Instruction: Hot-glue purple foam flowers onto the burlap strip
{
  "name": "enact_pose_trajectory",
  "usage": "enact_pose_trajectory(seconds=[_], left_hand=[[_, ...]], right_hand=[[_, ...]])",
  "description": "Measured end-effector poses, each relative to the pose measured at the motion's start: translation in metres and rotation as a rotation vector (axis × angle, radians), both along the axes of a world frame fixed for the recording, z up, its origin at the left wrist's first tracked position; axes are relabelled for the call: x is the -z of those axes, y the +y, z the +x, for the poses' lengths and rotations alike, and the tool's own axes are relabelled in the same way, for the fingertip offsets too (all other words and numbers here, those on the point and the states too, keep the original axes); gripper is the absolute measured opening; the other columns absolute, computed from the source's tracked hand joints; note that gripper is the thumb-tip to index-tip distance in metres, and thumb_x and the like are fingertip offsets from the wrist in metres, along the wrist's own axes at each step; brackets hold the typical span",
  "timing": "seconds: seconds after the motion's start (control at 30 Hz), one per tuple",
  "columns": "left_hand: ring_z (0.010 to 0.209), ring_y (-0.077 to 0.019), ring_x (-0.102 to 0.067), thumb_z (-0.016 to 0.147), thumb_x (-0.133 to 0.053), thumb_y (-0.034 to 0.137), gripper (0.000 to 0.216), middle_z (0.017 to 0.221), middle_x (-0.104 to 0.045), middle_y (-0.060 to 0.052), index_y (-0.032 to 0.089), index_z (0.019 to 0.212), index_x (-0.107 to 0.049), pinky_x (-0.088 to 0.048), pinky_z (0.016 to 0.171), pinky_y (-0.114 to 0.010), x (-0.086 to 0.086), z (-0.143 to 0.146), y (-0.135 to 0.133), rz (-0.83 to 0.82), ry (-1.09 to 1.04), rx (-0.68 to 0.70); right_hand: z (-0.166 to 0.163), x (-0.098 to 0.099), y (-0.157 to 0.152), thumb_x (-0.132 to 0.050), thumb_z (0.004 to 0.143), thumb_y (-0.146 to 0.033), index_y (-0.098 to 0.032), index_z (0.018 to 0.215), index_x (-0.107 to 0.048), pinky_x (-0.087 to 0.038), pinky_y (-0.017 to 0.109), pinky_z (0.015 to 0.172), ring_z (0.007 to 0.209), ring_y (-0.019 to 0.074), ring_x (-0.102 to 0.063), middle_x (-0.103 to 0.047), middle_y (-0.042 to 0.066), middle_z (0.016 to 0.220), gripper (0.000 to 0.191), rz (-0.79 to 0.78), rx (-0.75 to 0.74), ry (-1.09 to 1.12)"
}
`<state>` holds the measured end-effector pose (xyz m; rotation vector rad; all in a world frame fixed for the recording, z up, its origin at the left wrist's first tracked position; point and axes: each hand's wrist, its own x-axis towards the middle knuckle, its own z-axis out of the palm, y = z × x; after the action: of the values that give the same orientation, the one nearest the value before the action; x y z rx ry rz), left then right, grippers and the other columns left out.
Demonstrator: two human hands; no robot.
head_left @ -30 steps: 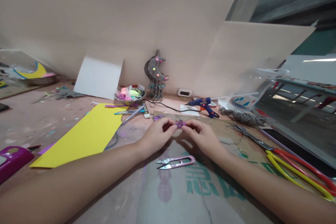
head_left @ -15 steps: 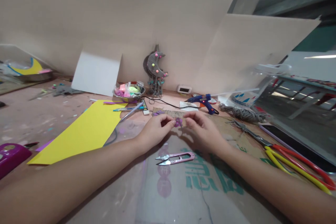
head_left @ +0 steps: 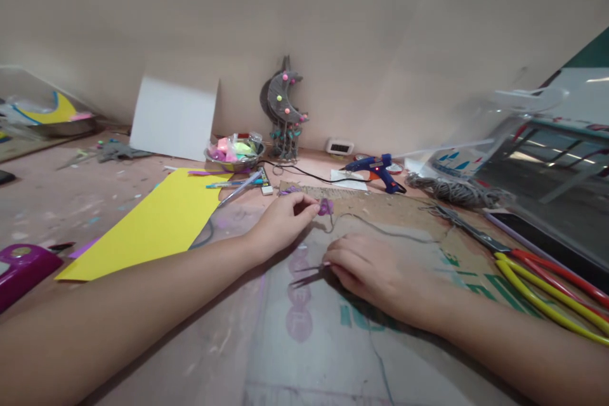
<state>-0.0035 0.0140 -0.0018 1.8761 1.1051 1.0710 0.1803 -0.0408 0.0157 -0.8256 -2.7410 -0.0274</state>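
My left hand is closed, thumb and forefinger pinching a small purple piece just above the covered work surface. From the piece a grey cord runs off to the right in a loose curve. Lower down, my right hand is wrapped round a pair of thread snips. Their dark blades stick out to the left from the fingers, while the pink handle is mostly hidden in the palm.
Yellow paper lies left. Behind are a bowl of coloured clay packets, a grey moon ornament and a blue glue gun. Large scissors, a phone and a grey cord bundle lie right.
My right hand has come down and back from beside the purple piece and has picked up the snips from the surface. My left hand keeps its pinch. The view has shifted slightly.
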Motion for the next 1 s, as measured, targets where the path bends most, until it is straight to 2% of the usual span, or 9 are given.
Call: enact_pose_trajectory(seconds=[0.13, 0.23, 0.37, 0.53, 1.0], left_hand=[[0.065, -0.0125, -0.054, 0.078, -0.048, 0.029, 0.017, 0.068, -0.06, 0.0, 0.015, 0.071, -0.056, -0.04, 0.06, -0.022, -0.003, 0.0, -0.003, -0.015, 0.021, 0.004], [0.062, -0.0115, -0.053, 0.076, -0.048, 0.027, 0.017, 0.064, -0.059, 0.001, 0.016, 0.067, -0.055, -0.039, 0.057, -0.021, -0.004, 0.0, -0.005, -0.004, 0.036, -0.012], [0.059, -0.011, -0.052, 0.075, -0.049, 0.028, 0.016, 0.062, -0.058, 0.001, 0.016, 0.065, -0.054, -0.038, 0.055, -0.021, -0.004, 0.001, -0.007, -0.013, 0.046, -0.021], [0.055, -0.0098, -0.051, 0.074, -0.049, 0.027, 0.014, 0.06, -0.056, 0.002, 0.016, 0.066, -0.052, -0.038, 0.052, -0.02, -0.004, 0.001, -0.007, -0.035, 0.031, -0.012], [0.058, -0.0104, -0.052, 0.074, -0.048, 0.025, 0.013, 0.062, -0.058, 0.003, 0.017, 0.065, -0.052, -0.038, 0.054, -0.02, -0.005, -0.001, -0.007, -0.037, 0.042, -0.02]], right_hand=[[0.016, -0.004, 0.011, -0.037, 0.087, -0.019, -0.02, 0.113, -0.051, -0.046, 0.031, 0.07, 0.081, 0.0182, -0.057, -0.062, 0.007, 0.09, 0.03, 0.06, 0.254, 0.186], [0.025, -0.004, 0.021, -0.043, 0.087, -0.028, -0.023, 0.115, -0.051, -0.046, 0.033, 0.071, 0.084, 0.0206, -0.058, -0.062, 0.007, 0.096, 0.03, 0.11, 0.331, 0.189], [0.028, 0.003, 0.029, -0.044, 0.087, -0.033, -0.024, 0.115, -0.054, -0.045, 0.032, 0.066, 0.081, 0.0203, -0.06, -0.064, 0.006, 0.096, 0.031, 0.183, 0.338, 0.123], [0.028, 0.007, 0.031, -0.042, 0.088, -0.034, -0.023, 0.109, -0.06, -0.041, 0.028, 0.06, 0.07, 0.0173, -0.059, -0.063, 0.005, 0.082, 0.029, 0.267, 0.333, 0.059], [0.031, 0.008, 0.033, -0.043, 0.088, -0.031, -0.023, 0.113, -0.057, -0.041, 0.027, 0.061, 0.072, 0.0172, -0.058, -0.063, 0.004, 0.084, 0.03, 0.258, 0.334, 0.032]])
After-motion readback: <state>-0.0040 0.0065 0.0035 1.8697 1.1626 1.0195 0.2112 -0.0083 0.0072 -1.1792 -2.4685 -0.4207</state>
